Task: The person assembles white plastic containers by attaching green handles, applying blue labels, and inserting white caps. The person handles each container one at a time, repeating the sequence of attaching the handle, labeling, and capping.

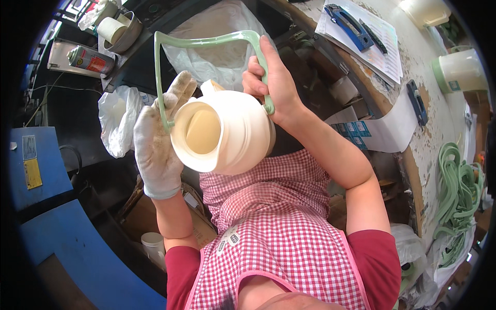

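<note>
A cream-white plastic kettle body is held up in front of my chest, its open end facing me. A pale green arched handle rises from its two sides. My left hand, in a soiled white glove, cups the body's left side by the rim, where one end of the green handle meets it. My bare right hand grips the right leg of the green handle just above its joint with the body. The small spout pokes up between my hands.
A workbench on the right carries papers, dark blue tools, cream containers and a heap of green handles. At upper left sit a spray can, a tape roll and white plastic bags. A blue machine stands at left.
</note>
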Demonstrator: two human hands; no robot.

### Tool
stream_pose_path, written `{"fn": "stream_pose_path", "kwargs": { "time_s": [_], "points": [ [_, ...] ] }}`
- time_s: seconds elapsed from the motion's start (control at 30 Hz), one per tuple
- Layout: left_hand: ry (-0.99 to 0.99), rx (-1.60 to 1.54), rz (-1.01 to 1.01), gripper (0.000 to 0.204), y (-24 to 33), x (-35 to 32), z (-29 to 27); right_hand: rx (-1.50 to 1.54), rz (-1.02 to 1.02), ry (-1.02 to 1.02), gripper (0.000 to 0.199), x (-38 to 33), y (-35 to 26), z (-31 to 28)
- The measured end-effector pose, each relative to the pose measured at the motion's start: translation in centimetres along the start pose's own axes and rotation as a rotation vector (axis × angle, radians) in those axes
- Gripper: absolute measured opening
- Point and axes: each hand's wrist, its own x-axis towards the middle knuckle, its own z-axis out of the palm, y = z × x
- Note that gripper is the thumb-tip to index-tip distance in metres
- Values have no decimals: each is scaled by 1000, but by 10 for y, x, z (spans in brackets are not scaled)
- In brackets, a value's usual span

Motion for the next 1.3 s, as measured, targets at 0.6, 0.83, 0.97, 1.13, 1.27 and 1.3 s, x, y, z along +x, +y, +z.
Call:
{"fn": "stream_pose_path", "kwargs": {
  "time_s": [0.6, 0.83, 0.97, 1.13, 1.27, 1.3],
  "points": [
    [146, 22, -79, 49, -77, -34, -20, -22, 324, -61, 59, -2, -24, -17],
    [253, 71, 11, 32, -85, -26, -13, -184, 211, 147, 59, -6, -17, 5],
    [245, 108, -41, 29, -86, -23, -14, -108, 277, 62, 59, -6, -19, 3],
    [205, -62, -262, 30, -66, -17, -12, -222, 334, -46, 61, -14, -29, -5],
    [317, 42, -312, 30, -56, -25, -6, -442, 356, -42, 70, -33, -27, 2],
    [349, 285, -294, 35, -57, -26, -5, -431, 324, -11, 70, -36, -22, 4]
  ]
}}
